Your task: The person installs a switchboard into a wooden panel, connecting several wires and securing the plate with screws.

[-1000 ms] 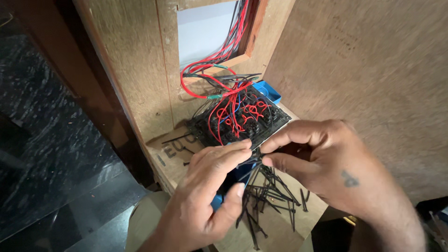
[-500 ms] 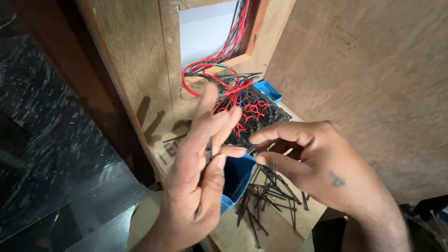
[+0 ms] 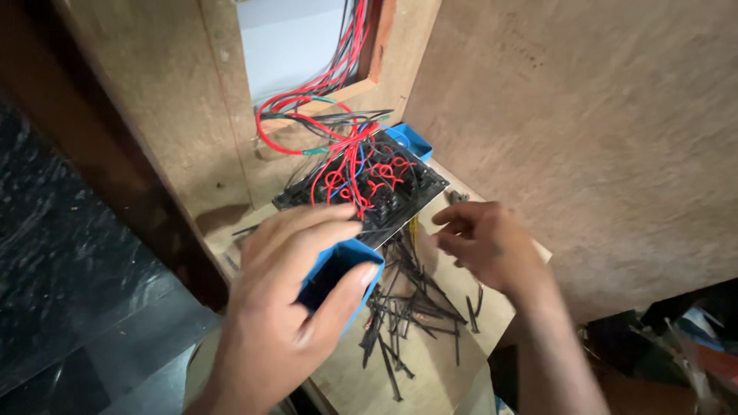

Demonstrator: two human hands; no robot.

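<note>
The blue plastic box (image 3: 338, 273) is gripped at its near corner by the left hand (image 3: 284, 307), with the thumb pressed against the outer wall and the fingers (image 3: 307, 223) laid close together over the far rim, so the box sits directly within that grasp. Its long axis is seen running away from the fingers towards the upper right, under the black switch plate (image 3: 369, 192), whose back is covered with looped red wires (image 3: 346, 165); the box's far blue corner (image 3: 409, 141) shows beyond the plate. The plate lies just past the left fingertips, touching or nearly touching them; which cannot be told. The right hand (image 3: 484, 242) is held just beside the plate's near right edge, its fingers loosely curled with thumb and forefinger drawn towards each other; whether anything thin is pinched between them cannot be told. Of the two hands, the left is the nearer to the box, the right the nearer to the plate's free edge. Below and between both sets of fingers, a loose heap of black cable ties (image 3: 407, 307) is spread on the wooden board (image 3: 430, 369).
</note>
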